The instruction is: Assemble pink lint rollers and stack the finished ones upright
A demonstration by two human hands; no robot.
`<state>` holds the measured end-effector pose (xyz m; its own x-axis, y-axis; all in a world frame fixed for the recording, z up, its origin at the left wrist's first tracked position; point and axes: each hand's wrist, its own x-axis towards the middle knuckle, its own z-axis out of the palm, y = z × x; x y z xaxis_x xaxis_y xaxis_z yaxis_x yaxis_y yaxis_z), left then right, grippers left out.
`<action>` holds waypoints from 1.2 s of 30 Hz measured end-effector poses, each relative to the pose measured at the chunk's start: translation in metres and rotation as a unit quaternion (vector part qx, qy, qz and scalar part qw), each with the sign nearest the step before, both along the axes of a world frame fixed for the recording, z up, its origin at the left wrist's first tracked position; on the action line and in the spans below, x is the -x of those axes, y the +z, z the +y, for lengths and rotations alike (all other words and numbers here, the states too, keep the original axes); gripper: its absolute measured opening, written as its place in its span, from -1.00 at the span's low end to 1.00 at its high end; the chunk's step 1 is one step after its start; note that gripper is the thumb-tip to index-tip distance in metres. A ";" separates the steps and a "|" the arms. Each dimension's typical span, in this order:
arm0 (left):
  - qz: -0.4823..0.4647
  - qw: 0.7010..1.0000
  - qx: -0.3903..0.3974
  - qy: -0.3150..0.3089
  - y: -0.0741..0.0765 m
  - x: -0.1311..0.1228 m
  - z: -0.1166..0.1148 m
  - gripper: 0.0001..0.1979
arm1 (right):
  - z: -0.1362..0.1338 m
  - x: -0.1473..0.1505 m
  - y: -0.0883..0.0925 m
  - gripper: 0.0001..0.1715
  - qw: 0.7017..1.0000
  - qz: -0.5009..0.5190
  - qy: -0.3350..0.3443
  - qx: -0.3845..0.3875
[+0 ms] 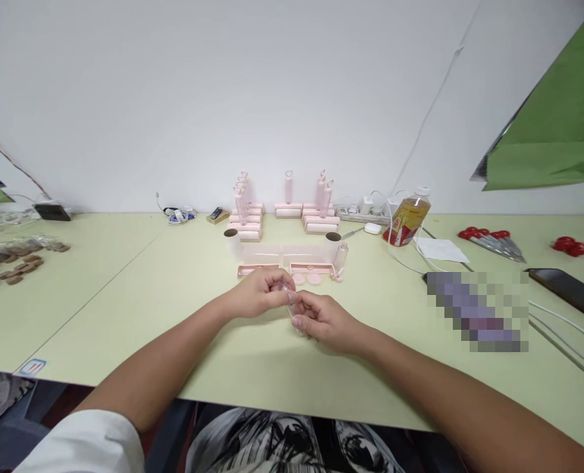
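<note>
My left hand [262, 293] and my right hand [327, 322] meet over the table, both closed on a small clear plastic piece [292, 311]. The fingers of both hands hide much of it. Just beyond them lie an open pink tray [313, 268], a second pink tray [258, 269] partly behind my left hand, and two round pink discs [314, 279]. Behind the trays are translucent pale sheets [262, 254] between two white cylinders with dark open tops, one at the left [232, 244] and one at the right [332, 247]. A small clear bottle [341, 255] stands beside the right cylinder.
Pink boxes [246, 226] and upright pink tubes [288, 188] stand near the wall. To the right are a drink bottle [408, 218], cables, a power strip [360, 215], red-handled tools [491, 242], a blurred patch and a black phone [570, 293]. Brown pieces [16, 270] lie far left.
</note>
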<state>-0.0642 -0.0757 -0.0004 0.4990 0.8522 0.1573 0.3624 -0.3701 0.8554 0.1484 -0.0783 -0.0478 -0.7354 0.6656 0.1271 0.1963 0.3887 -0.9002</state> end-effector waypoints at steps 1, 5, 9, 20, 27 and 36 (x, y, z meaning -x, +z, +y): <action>-0.007 0.999 -0.005 0.032 0.006 0.008 0.002 -0.69 | 0.001 0.000 -0.001 -0.55 1.000 0.005 -0.002 0.012; 0.029 0.963 -0.077 0.257 0.037 0.057 0.012 -0.69 | 0.005 -0.003 -0.006 -0.47 0.999 -0.016 -0.043 0.023; 0.176 0.877 -0.070 0.441 0.046 0.093 0.021 -0.66 | 0.008 -0.004 -0.008 -0.53 0.997 -0.032 -0.054 0.042; 0.307 0.844 -0.029 0.439 0.025 0.081 0.036 -0.61 | 0.007 -0.004 -0.007 -0.61 0.997 -0.034 -0.062 0.033; 0.310 0.833 -0.060 0.454 0.017 0.082 0.042 -0.61 | 0.007 -0.003 -0.005 -0.61 0.997 -0.036 -0.066 0.031; 0.329 0.830 -0.054 0.447 0.007 0.085 0.051 -0.59 | 0.007 -0.002 -0.003 -0.61 0.997 -0.036 -0.065 0.025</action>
<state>-0.1492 -0.0245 0.0067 -0.3159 0.9272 0.2012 0.9095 0.2355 0.3426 0.1506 -0.0714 -0.0508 -0.6483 0.7604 0.0402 0.3076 0.3099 -0.8996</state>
